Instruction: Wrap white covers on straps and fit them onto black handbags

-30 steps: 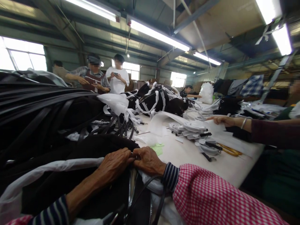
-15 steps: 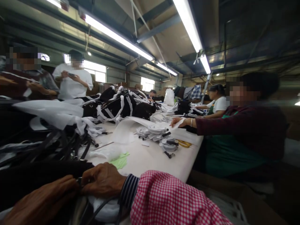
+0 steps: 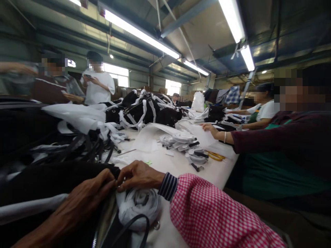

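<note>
A black bag [image 3: 62, 174] lies in front of me with a shiny strip, seemingly a zip [image 3: 104, 220], along its near edge. My left hand [image 3: 89, 191] is closed on the bag's edge, fingers bent at its corner. Fingertip to fingertip with it, my right hand [image 3: 141, 175] pinches the same corner, where a small shiny bit shows; its kind is hidden. Under my right hand sits a coiled strap wrapped in white foam [image 3: 141, 206], with a thin black strap [image 3: 137, 218] looping over it. A white-wrapped handle [image 3: 33, 208] crosses the bag at left.
Wrapped strap coils [image 3: 181, 139], yellow-handled scissors [image 3: 216, 155] and white foam sheets [image 3: 152, 132] lie on the white table [image 3: 173, 175]. Black bags [image 3: 144, 110] are heaped behind. At right a co-worker's hand [image 3: 210, 130] holds a sheet; other people stand at far left.
My view has swung left, so the scene sits further right. Both hands stay together at the bag's corner, while the wrapped coil below shows more fully. The green piece is now mostly covered.
</note>
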### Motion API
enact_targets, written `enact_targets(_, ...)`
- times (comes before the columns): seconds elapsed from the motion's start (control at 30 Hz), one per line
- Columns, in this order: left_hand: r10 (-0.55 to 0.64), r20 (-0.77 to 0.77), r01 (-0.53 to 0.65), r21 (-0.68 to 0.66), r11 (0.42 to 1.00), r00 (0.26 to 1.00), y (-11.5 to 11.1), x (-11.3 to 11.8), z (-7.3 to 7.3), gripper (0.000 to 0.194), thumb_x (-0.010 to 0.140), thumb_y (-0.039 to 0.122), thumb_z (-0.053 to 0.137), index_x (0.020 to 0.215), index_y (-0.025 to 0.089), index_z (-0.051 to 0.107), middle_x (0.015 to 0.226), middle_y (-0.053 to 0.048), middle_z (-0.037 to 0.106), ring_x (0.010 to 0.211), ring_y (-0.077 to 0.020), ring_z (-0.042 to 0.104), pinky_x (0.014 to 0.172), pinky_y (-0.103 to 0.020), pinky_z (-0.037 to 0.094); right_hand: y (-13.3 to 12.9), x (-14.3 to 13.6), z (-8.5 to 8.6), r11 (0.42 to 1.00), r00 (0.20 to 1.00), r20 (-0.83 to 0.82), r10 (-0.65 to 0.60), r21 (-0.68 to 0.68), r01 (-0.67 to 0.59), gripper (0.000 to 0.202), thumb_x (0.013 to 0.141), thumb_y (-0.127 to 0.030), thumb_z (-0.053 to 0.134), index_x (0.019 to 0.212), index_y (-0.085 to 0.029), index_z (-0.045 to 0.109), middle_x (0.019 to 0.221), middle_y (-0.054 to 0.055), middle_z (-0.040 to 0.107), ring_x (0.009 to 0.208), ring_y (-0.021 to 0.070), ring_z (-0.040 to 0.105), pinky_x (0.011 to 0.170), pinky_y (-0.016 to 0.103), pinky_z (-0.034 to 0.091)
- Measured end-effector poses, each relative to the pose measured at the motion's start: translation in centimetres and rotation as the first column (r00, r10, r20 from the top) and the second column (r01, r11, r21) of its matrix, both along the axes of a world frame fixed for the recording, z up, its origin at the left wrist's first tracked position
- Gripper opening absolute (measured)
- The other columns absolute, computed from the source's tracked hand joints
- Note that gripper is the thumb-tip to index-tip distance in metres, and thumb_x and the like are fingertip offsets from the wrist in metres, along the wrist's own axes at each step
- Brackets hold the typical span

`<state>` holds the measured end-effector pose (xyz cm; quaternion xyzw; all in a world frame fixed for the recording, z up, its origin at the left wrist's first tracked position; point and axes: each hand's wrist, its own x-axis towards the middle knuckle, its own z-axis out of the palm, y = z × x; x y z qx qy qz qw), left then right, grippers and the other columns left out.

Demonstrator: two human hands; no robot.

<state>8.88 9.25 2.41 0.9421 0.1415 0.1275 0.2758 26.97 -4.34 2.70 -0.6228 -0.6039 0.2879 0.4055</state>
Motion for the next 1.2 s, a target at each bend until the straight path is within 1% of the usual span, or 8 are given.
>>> enact_targets(0.1,-0.016,0.096,0.032,-0.166,0.986,0.995,-0.6,0.0,0.5,0.042,0.096,0.060,0.046,0.082,0.022,0.058,0.070,0.001,0.062,0.063,-0.0184,0.059,0.061,-0.029,0.047,-0.7,0.4,0.3,1.000,0.998,0.056,0.022,0.013,-0.023,0.011,0.078,-0.023,0.081,0.085,-0.015,0.076,0.074,-0.002,0.068,0.071,0.0125,0.059,0.065,0.022,0.042)
enact_targets(0.27,0.022,0.209,0.076,-0.450,0.890,0.978,0.2,0.2,0.0,0.042,0.088,0.059,0.063,0.079,0.018,0.060,0.069,0.001,0.063,0.057,-0.0146,0.057,0.056,-0.025,0.044,-1.2,-0.1,1.5,1.000,0.968,0.249,-0.025,-0.011,0.029,0.006,0.082,-0.010,0.071,0.080,-0.015,0.073,0.072,-0.003,0.067,0.069,0.0123,0.059,0.067,0.023,0.040)
enact_targets(0.47,0.026,0.212,0.093,-0.534,0.840,0.977,0.6,-0.5,0.3,0.037,0.084,0.052,0.072,0.081,0.016,0.070,0.070,-0.003,0.070,0.065,-0.0179,0.064,0.063,-0.027,0.050,-2.3,-1.0,3.2,0.980,0.692,0.695,-0.197,0.126,0.152,0.003,0.089,-0.020,0.071,0.087,-0.019,0.070,0.080,0.001,0.067,0.080,0.0167,0.058,0.075,0.028,0.036)
enact_targets(0.57,-0.010,0.262,0.175,-0.614,0.769,0.965,0.6,-0.6,0.2,0.037,0.080,0.050,0.076,0.085,0.014,0.073,0.081,-0.008,0.076,0.073,-0.0207,0.069,0.070,-0.030,0.054,-3.7,0.2,3.6,0.973,0.665,0.713,-0.221,0.118,0.197,0.008,0.092,-0.016,0.066,0.084,-0.017,0.066,0.082,0.002,0.066,0.082,0.0172,0.057,0.077,0.029,0.036)
enact_targets(0.73,-0.015,0.304,0.232,-0.691,0.685,0.952,0.7,-0.4,-0.3,0.035,0.077,0.045,0.081,0.085,0.012,0.076,0.077,-0.007,0.074,0.065,-0.0182,0.068,0.065,-0.028,0.053,-4.6,1.2,3.7,0.917,0.763,0.509,-0.399,0.242,0.317,0.015,0.096,-0.024,0.058,0.082,-0.018,0.058,0.076,0.000,0.059,0.073,0.0155,0.052,0.071,0.030,0.037)
enact_targets(0.87,0.001,0.312,0.228,-0.697,0.680,0.950,0.7,-0.6,-0.2,0.033,0.078,0.043,0.081,0.090,0.012,0.078,0.077,-0.007,0.074,0.062,-0.0167,0.066,0.062,-0.027,0.052,-2.4,-1.2,3.3,0.910,0.930,0.017,-0.367,0.215,0.355,0.023,0.095,-0.038,0.057,0.083,-0.017,0.058,0.078,0.002,0.063,0.061,0.0122,0.051,0.055,0.025,0.038)
enact_targets(1.03,-0.007,0.330,0.253,-0.712,0.655,0.944,0.5,-1.1,0.4,0.035,0.080,0.043,0.081,0.095,0.011,0.077,0.079,-0.008,0.075,0.068,-0.0191,0.069,0.069,-0.030,0.055,0.6,-4.1,2.8,0.950,0.807,-0.573,-0.146,0.146,0.275,0.036,0.082,-0.047,0.073,0.082,-0.018,0.052,0.082,0.005,0.072,0.054,0.0091,0.058,0.041,0.017,0.028)
enact_targets(1.2,0.036,0.386,0.288,-0.743,0.605,0.922,0.4,-0.9,0.3,0.044,0.076,0.042,0.086,0.105,0.015,0.068,0.080,-0.006,0.076,0.068,-0.0195,0.071,0.069,-0.030,0.055,0.8,-4.1,1.9,0.954,0.756,-0.638,-0.148,0.111,0.280,0.040,0.073,-0.044,0.084,0.077,-0.015,0.057,0.066,-0.002,0.064,0.045,0.0050,0.051,0.038,0.015,0.026)
